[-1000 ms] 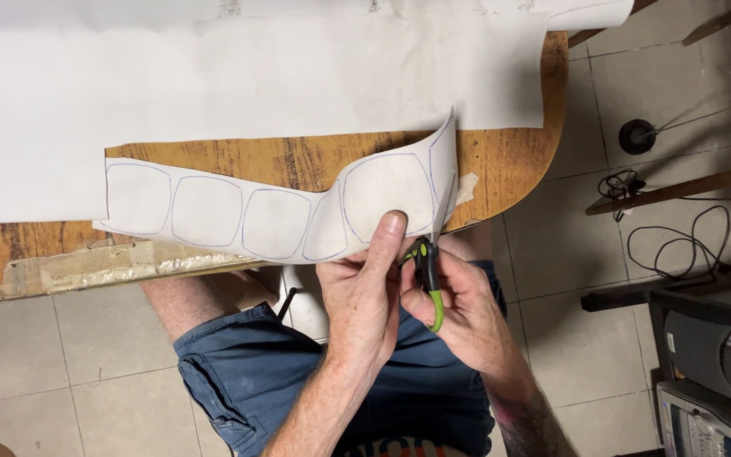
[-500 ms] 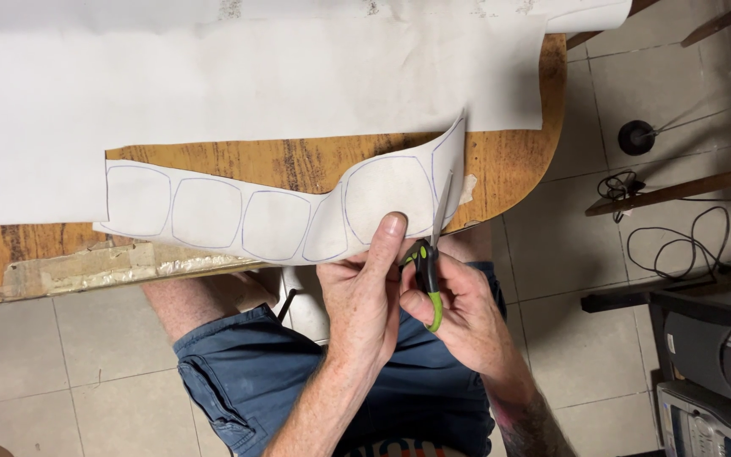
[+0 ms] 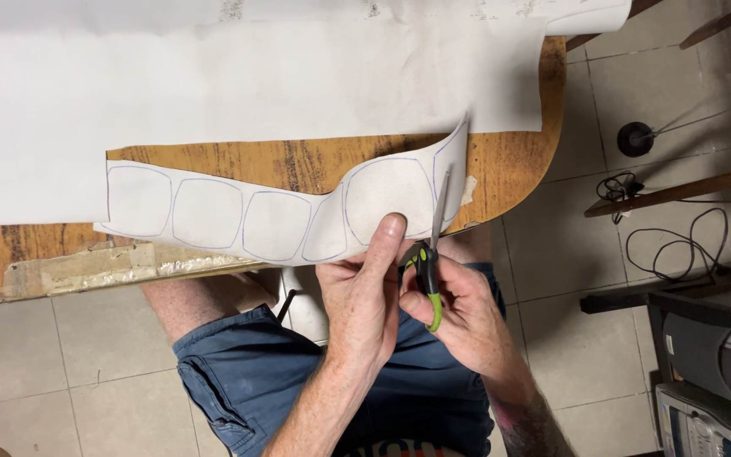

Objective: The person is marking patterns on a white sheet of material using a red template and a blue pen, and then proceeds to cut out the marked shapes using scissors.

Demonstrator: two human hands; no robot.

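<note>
My left hand [image 3: 364, 292] pinches the paper strip [image 3: 272, 216] by its lower edge, thumb on top; my right hand [image 3: 458, 317] is closed round the green-handled scissors [image 3: 430, 254], blades running up into the sheet. The strip hangs off the wooden table [image 3: 513, 165] edge. Judged light, limp, easily torn; best held close beside the blades.

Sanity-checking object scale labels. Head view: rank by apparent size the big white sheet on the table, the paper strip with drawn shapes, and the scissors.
1. Big white sheet
2. Paper strip, held by the left hand
3. Scissors, in the right hand, partly hidden

Gaps are clear despite differing camera distance.
</note>
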